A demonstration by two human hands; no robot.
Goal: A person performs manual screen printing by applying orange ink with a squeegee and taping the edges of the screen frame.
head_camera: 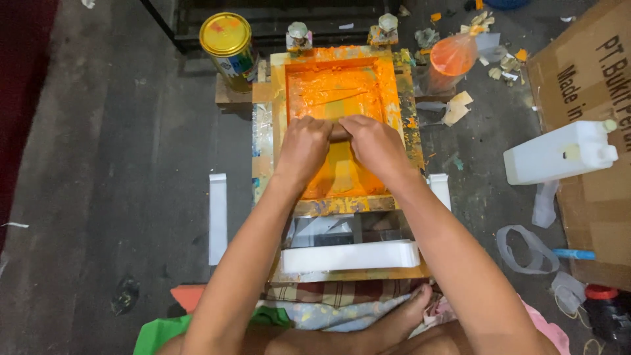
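On a dark, stained concrete floor, seen from above. Left hand and right hand side by side, fingers curled down and closed over a squeegee handle, only a short brown stretch showing between the knuckles; blade hidden under the palms. Pressed onto the mesh of a screen-printing frame, roughly at the middle of its length. Wooden frame, rectangular, caked with orange; thick glossy orange ink smeared in ridges above the hands, thinner and yellower below them. Two bolt-like clamps at the far edge of the frame. Just below the near edge, a shiny strip and a flat white rectangular piece lying across a board. Bare foot tucked beneath, on patterned and green cloth.

Further out: yellow-lidded metal can on a wooden block at the frame's far left corner; clear plastic bag of orange ink to the far right, among paper scraps. White strip lying flat on the left. White plastic jerrycan on its side against a brown cardboard box at right, with loose tape loops and a blue marker near.
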